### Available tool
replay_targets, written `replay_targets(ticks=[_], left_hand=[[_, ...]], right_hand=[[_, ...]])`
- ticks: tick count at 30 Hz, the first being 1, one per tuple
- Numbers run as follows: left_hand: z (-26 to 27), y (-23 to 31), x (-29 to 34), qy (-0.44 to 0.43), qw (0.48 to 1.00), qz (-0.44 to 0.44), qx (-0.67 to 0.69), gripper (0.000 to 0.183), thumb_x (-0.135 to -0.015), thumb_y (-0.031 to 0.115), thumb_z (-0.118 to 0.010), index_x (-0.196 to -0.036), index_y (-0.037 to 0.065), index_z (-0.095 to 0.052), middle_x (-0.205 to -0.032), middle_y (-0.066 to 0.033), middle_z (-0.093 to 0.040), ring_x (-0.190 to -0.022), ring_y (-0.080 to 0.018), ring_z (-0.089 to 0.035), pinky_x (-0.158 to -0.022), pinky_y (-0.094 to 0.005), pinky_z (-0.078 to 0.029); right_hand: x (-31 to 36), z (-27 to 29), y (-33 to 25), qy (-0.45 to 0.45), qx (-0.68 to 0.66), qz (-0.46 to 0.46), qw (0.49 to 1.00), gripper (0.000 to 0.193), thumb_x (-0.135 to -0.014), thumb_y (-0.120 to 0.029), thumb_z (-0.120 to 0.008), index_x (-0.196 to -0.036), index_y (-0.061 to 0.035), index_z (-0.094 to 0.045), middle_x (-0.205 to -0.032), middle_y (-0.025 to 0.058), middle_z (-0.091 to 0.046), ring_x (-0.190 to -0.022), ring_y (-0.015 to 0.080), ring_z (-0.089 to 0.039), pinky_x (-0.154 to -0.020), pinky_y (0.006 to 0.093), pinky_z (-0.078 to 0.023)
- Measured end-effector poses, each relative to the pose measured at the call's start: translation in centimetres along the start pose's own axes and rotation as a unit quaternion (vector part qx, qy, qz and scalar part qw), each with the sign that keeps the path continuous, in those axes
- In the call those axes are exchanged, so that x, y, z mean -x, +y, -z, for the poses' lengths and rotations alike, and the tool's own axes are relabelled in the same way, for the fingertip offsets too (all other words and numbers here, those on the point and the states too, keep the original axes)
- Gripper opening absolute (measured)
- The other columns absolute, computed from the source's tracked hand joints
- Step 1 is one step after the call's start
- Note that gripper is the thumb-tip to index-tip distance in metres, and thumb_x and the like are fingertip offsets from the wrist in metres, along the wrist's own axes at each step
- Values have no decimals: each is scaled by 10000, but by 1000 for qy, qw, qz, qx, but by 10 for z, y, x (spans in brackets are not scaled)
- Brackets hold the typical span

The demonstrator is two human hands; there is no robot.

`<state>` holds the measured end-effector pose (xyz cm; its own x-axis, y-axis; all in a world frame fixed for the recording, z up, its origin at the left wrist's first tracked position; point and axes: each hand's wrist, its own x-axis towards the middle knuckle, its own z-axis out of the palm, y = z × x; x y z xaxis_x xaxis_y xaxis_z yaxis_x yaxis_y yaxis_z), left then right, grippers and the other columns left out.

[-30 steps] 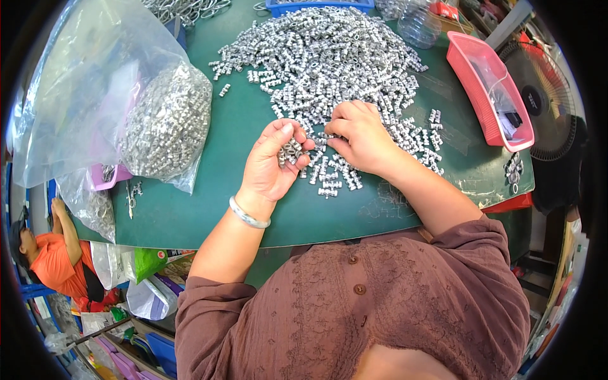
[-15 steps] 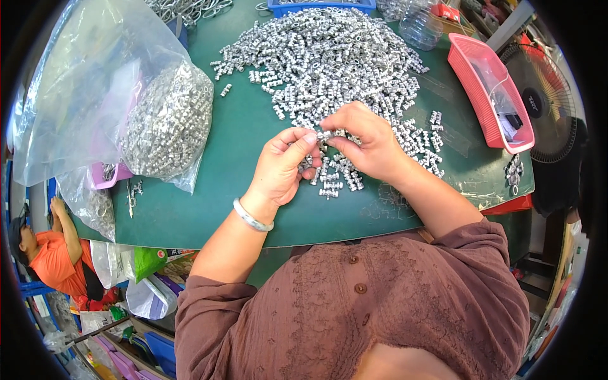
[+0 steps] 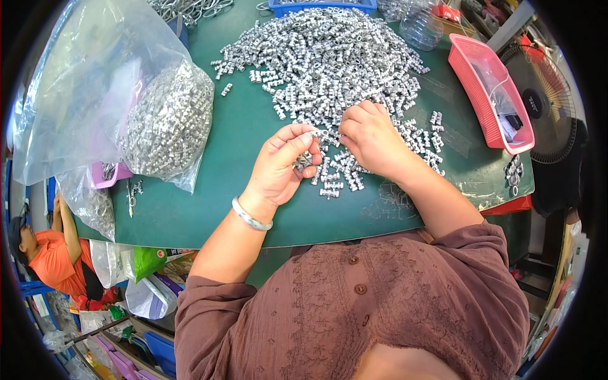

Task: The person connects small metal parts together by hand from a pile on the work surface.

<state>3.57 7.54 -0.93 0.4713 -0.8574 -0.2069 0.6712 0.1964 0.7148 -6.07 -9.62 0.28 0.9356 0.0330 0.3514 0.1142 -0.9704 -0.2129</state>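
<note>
Green table (image 3: 164, 218): heaped silvery parts (image 3: 335, 63), clear bag (image 3: 82, 95), pink basket (image 3: 475, 95).

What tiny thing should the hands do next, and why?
Perhaps the right hand should pinch one piece from the silver pile: it is curled low at the pile's near edge, though whether it grips anything is hidden. The left hand, close by, holds small metal pieces.

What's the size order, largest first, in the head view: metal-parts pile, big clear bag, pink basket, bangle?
1. Metal-parts pile and big clear bag: too alike to rank
2. Pink basket
3. Bangle
</note>
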Motion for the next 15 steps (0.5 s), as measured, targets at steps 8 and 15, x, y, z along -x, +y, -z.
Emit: replay_targets(ticks=[8, 15], left_hand=[[-3, 6, 0, 8, 993, -8, 118, 203, -831, 222, -501, -933, 47, -519, -844, -100, -553, -694, -186, -536, -492, -247, -426], [-6, -1, 2, 11, 999, 26, -42, 197, -848, 259, -509, -897, 71, -539, -812, -61, -564, -651, -154, -534, -474, -215, -392]], right_hand=[[0, 2, 1, 33, -152, -54, 986, 109, -712, -26, -566, -816, -36, -535, -794, 80, -539, -766, 262, -503, -707, 350, -390], [-4, 8, -10, 123, -263, 20, 957, 172, -660, 31, -605, -798, -29, -524, -776, 82, -544, -755, 255, -526, -664, 325, -421]])
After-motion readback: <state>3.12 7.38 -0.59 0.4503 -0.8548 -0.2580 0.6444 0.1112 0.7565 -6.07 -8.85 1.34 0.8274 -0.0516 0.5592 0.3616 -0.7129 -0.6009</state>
